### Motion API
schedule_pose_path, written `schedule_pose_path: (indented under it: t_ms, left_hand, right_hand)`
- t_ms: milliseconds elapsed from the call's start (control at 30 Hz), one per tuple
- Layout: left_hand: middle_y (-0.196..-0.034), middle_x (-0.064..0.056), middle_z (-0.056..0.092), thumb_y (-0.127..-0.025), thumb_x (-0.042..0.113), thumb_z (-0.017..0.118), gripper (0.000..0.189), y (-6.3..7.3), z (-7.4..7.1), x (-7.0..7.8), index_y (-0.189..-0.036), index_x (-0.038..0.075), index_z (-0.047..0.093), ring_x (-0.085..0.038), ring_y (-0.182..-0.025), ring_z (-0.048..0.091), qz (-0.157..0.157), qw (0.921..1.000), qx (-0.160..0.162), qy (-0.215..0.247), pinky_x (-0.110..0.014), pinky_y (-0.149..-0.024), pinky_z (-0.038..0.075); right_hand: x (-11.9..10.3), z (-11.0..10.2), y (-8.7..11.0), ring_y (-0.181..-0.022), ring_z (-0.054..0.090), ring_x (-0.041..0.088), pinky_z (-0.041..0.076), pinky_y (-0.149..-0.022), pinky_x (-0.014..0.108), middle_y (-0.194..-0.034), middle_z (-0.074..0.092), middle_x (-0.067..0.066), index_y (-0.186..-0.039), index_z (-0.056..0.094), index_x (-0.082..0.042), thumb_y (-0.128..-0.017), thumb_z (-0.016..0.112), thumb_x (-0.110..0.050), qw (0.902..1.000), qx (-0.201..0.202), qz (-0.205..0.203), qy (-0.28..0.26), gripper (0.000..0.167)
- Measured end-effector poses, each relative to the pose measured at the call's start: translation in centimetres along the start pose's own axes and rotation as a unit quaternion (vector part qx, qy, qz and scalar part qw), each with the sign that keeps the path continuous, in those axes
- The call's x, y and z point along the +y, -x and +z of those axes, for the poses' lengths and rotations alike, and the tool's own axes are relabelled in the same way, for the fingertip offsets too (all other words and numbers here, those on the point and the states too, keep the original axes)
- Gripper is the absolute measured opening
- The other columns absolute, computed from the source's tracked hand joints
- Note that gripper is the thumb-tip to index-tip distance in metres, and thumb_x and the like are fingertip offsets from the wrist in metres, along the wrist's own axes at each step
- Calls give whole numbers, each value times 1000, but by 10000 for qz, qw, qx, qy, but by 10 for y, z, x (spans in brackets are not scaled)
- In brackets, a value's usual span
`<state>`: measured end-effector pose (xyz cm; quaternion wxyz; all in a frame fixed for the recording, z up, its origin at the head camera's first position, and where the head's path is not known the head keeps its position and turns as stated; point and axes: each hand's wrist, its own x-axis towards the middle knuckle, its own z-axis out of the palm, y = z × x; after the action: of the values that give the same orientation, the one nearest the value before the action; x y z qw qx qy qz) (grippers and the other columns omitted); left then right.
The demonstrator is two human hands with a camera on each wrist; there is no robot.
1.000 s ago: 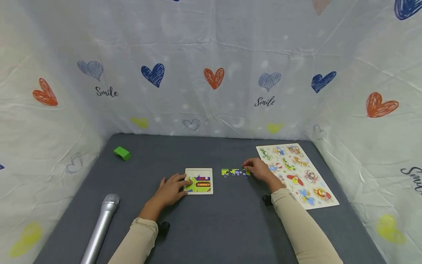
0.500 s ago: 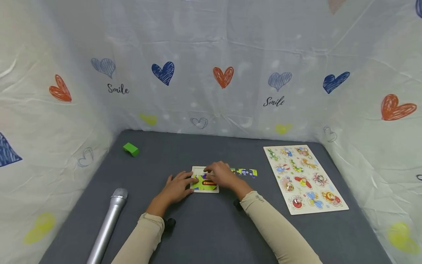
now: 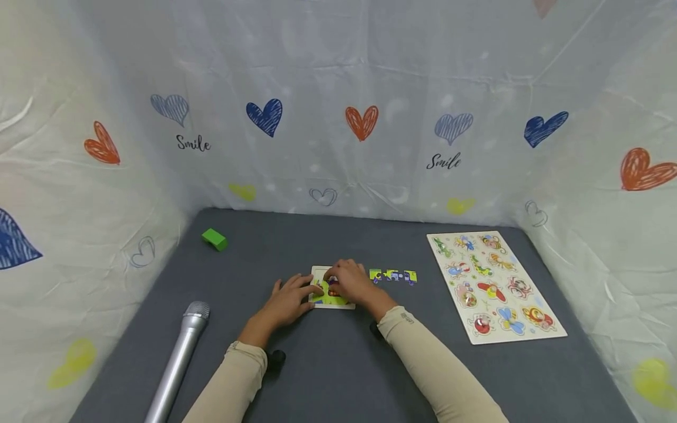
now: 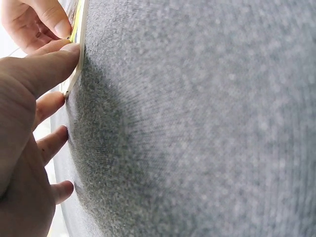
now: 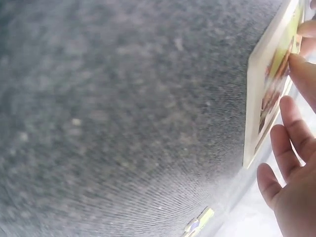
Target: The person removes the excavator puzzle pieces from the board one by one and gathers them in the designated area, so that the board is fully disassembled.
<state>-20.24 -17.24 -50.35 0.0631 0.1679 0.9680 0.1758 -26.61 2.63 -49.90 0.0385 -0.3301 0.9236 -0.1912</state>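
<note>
A small jigsaw tray (image 3: 346,305) with a pale rim and a yellow-green picture lies mid-table, partly hidden by both hands. My left hand (image 3: 285,302) is spread along its left side. A finger reaches onto the picture, and the left wrist view shows the thumb (image 4: 57,66) touching the rim. Above the tray's upper part, my right hand (image 3: 353,282) has curled thumb and index fingertips down on the picture, pinching a puzzle piece that the fingers mostly cover. Just right of the tray, a short row of loose puzzle pieces (image 3: 392,275) lies on the table.
A large board of cartoon insect and animal shapes (image 3: 494,288) lies at the right. To the left is a silver microphone (image 3: 180,358), with a green block (image 3: 214,239) at the back left. A heart-printed white curtain (image 3: 317,70) surrounds the grey tabletop (image 3: 338,376).
My right hand has moved left from the row of loose puzzle pieces to the tray, where its fingertips now stay. The left hand keeps its place at the tray. The head view has shifted.
</note>
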Motion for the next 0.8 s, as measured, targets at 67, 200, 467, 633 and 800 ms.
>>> schedule_pose_path:
  t_ms: [67, 200, 467, 633, 800]
  left_hand:
    - [-153, -6, 38, -94, 27, 65, 30, 0, 0, 0, -124, 29, 64, -36, -144, 28, 55, 10000, 0, 17, -73, -107, 16]
    - [-153, -7, 38, -94, 26, 65, 26, -1, 1, 1, -120, 29, 66, -36, -144, 27, 70, 10000, 5, 13, -72, -108, 15]
    - [-153, -7, 39, -94, 26, 65, 24, 0, 0, 2, -117, 28, 68, -36, -144, 26, 4, 10000, -12, 93, -72, -108, 14]
    - [-153, -7, 39, -94, 27, 65, 25, -1, 0, 2, -119, 28, 68, -37, -144, 27, 35, 9999, 20, 121, -73, -108, 15]
    - [-153, -7, 39, -93, 28, 65, 25, -1, 0, 0, -118, 28, 67, -37, -144, 27, 41, 9999, 25, 95, -73, -107, 15]
  right_hand:
    - [0, -1, -1, -113, 51, 27, 39, -92, 45, -116, 60, 4, -114, 71, -21, -94, 66, -22, 10000, -23, 72, 18, 21]
    - [-2, -1, -1, -113, 50, 26, 39, -94, 45, -118, 59, 3, -113, 70, -22, -93, 68, -23, 9998, 43, 158, 86, 20]
    - [-8, 1, 3, -115, 52, 24, 36, -103, 50, -115, 63, 0, -108, 70, -20, -92, 69, -22, 9985, 476, 58, 245, 17]
    - [-8, 1, 2, -102, 58, 20, 39, -101, 51, -101, 71, -5, -99, 71, -20, -94, 66, -24, 9974, 678, 81, -222, 8]
    - [-4, -4, 1, -98, 63, 18, 33, -106, 55, -99, 72, -4, -98, 70, -19, -96, 63, -24, 9927, 568, 335, -1014, 9]
